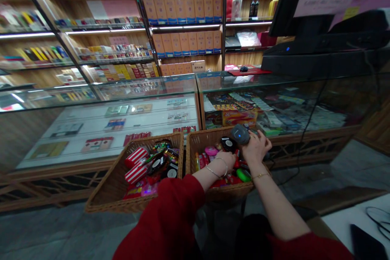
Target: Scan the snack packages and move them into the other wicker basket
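My right hand (255, 150) grips a dark barcode scanner (240, 134) with a small blue light, over the right side of the right wicker basket (188, 155). Inside that basket, my left hand (226, 159) is curled among small packaged goods; its fingertips are hidden, so what they hold cannot be made out. Around it lie a pink package (211, 151), a round black container (228, 144) with a white label and a green item (243, 175). The left wicker basket (103, 185) contains red-and-white striped packs (135, 171), black labelled containers and shiny wrapped goods.
Glass display counters (146, 89) stand directly behind the baskets. A monitor (286, 4) rises at upper right, and a black cable (311, 109) hangs down the counter front. At lower right is a white surface (344, 215) with a dark flat object (367, 243). Stocked shelves line the back.
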### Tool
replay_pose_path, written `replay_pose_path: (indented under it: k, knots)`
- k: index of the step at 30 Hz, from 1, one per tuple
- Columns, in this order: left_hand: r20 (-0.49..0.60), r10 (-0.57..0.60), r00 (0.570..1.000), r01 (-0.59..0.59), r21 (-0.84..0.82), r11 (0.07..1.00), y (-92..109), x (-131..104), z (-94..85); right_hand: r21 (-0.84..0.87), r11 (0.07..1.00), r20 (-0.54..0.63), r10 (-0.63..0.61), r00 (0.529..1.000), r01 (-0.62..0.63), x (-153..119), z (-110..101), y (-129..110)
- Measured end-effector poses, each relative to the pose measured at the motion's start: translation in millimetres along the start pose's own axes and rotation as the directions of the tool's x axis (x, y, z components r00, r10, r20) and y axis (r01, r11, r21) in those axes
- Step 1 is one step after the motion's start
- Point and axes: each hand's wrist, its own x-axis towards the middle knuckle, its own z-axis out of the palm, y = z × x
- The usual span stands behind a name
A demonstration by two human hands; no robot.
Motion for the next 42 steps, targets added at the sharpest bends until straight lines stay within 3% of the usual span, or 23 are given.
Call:
replay_pose_path:
  k: [9, 15, 19, 25, 29, 32, 34, 42]
  knots:
    - [-0.070, 0.042, 0.997, -0.039, 0.034, 0.999, 10.2, 8.9, 11.6, 0.052, 0.999, -0.010, -0.003, 1.000, 0.004, 1.3, 1.2, -0.9]
    - [-0.136, 0.007, 0.991, -0.003, 0.030, 1.000, 3.1, 2.1, -3.8, 0.051, 0.999, 0.003, 0.013, 1.000, -0.013, 1.4, 1.1, -1.1]
    - [-0.204, -0.073, 0.976, 0.080, 0.025, 0.997, -19.2, -14.0, -18.8, 0.056, 0.998, 0.008, -0.004, 1.000, 0.004, 0.4, 0.2, -1.6]
    - [-0.310, -0.289, 0.906, 0.300, -0.013, 0.954, -71.7, -57.9, -35.4, 0.046, 0.998, 0.015, -0.042, 0.999, 0.041, -2.3, -1.0, -6.6]
    - [-0.389, -0.413, 0.824, 0.411, -0.092, 0.907, -97.2, -80.5, -30.1, 0.055, 0.988, 0.047, -0.146, 0.988, 0.143, -5.0, -5.4, -13.7]
    - [-0.440, -0.488, 0.753, 0.470, -0.160, 0.868, -107.3, -85.1, -19.1, 0.058, 0.968, 0.084, -0.250, 0.965, 0.246, -6.9, -9.5, -19.7]
    - [-0.451, -0.513, 0.730, 0.497, -0.165, 0.852, -111.0, -84.4, -11.7, 0.058, 0.951, 0.104, -0.309, 0.945, 0.305, -7.8, -11.7, -23.5]
    - [-0.525, -0.487, 0.698, 0.505, -0.121, 0.854, -117.2, -80.9, 2.6, 0.081, 0.904, 0.146, -0.428, 0.892, 0.420, -10.8, -15.7, -34.1]
